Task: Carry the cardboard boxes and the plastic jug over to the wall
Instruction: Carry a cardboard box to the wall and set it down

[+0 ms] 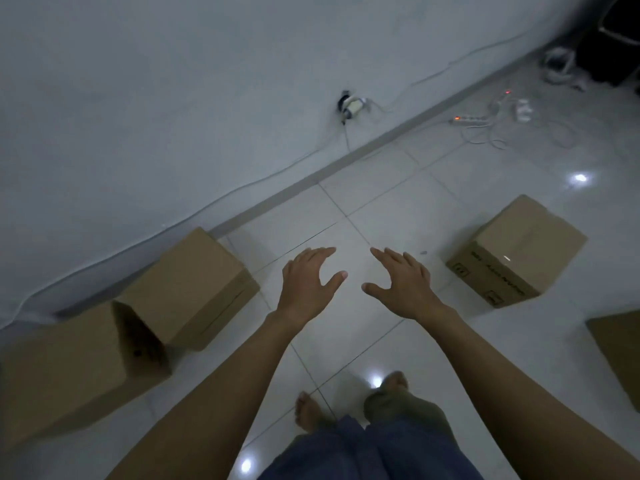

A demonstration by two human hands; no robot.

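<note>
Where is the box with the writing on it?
The printed box sits on the floor tiles to the right of the right hand, away from the wall, with another box's edge just behind it.

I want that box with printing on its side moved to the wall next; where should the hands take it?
Grip the printed box by its two opposite side faces, one open hand on each, coming down from above. It sits closed and flat on the floor tiles, clear of the other boxes, and shows no handles.
</note>
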